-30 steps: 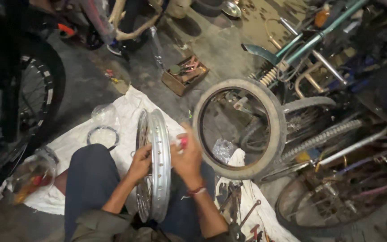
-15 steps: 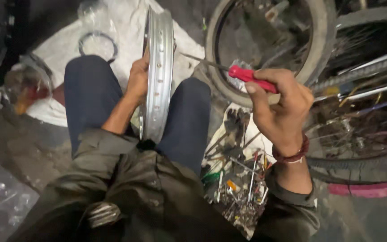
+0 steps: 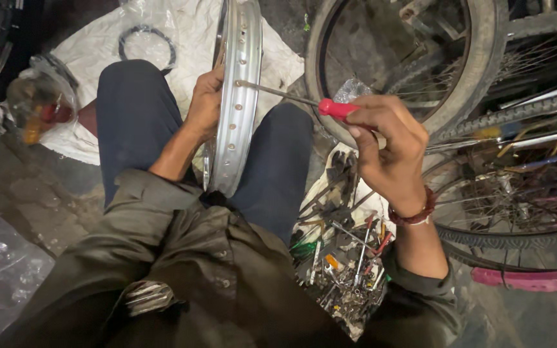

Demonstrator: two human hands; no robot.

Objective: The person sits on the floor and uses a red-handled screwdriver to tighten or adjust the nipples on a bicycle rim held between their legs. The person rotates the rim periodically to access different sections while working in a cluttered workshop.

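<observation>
1. Between the knees, standing upright on edge: a bare silver wheel rim (image 3: 240, 96), row of spoke holes facing up along its band.
2. On the rim's left wall, the left hand (image 3: 204, 103), fingers wrapped together around the edge, clamped on the metal.
3. Out to the right, raised above the lap, the right hand (image 3: 388, 151), fingers curled tight around the red handle of a screwdriver (image 3: 304, 102).
4. Screwdriver lying nearly level, thin steel shaft pointing left, tip touching the rim's band at or just beside a spoke hole; cannot tell whether seated in it.
5. Under the right forearm, on the ground beside the right thigh: a jumbled heap of hand tools (image 3: 346, 258), pliers, drivers, small metal bits, some with red, green and orange handles.
6. Beneath the rim and legs, a white cloth (image 3: 182, 32) spread over the floor, a dark rubber ring (image 3: 146, 42) lying on it near the top left.
7. At the far left edge of the cloth, a crumpled clear bag (image 3: 37, 106) with something red and orange inside.
8. Bottom left, on the concrete, another sheet of clear plastic (image 3: 1, 274), crinkled.
9. Top right, behind the right hand, a worn tyre on a wheel (image 3: 478, 71), propped up, with more spoked wheels (image 3: 517, 193) stacked near it.
10. Low right, a strip of pink tyre (image 3: 530, 280) along the floor.
11. On the right wrist, a dark red bracelet (image 3: 415, 214).
</observation>
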